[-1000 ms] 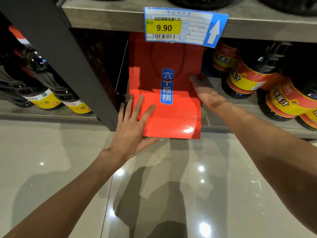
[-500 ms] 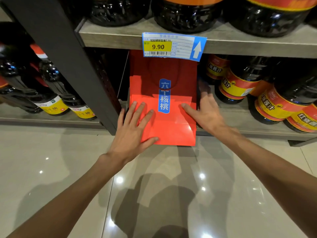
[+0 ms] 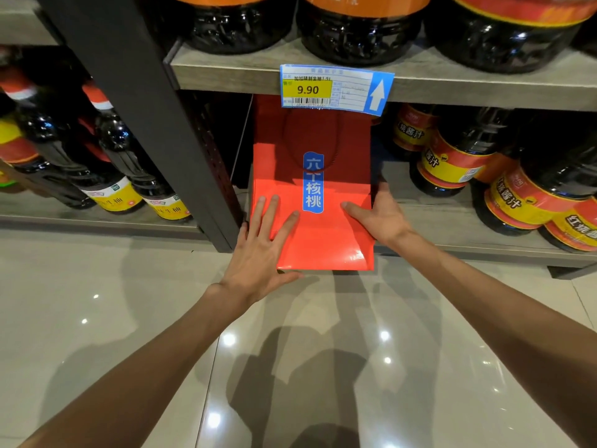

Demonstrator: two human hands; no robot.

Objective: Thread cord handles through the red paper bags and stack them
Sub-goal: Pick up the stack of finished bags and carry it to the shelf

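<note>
- The red paper bag lies flat on the lower shelf, its near end sticking out past the shelf's front edge over the glossy tiled floor.
- A blue label with white characters runs down the middle of the bag's top face.
- A dark red cord handle loops down across the upper part of the bag and crosses the top of the label (its ends are lost in the shadow under the upper shelf).
- Whether more than one bag lies there is hard to tell; nothing shows inside it.
- The left hand rests palm down on the bag's left near corner, fingers straight and spread, thumb along the near edge.
- The right hand lies against the bag's right side, fingers extended; one finger stretches across the top face, and the others sit at the edge.
- To the right of the bag, dark sauce bottles with yellow and red labels stand on the same shelf, well filled with dark liquid.
- Left of the dark upright post, more dark bottles lie tilted on a neighbouring shelf.
- The upper shelf carries large dark jugs with orange bands.
- A price tag reading 9.90 hangs from its front edge, just above the bag.
</note>
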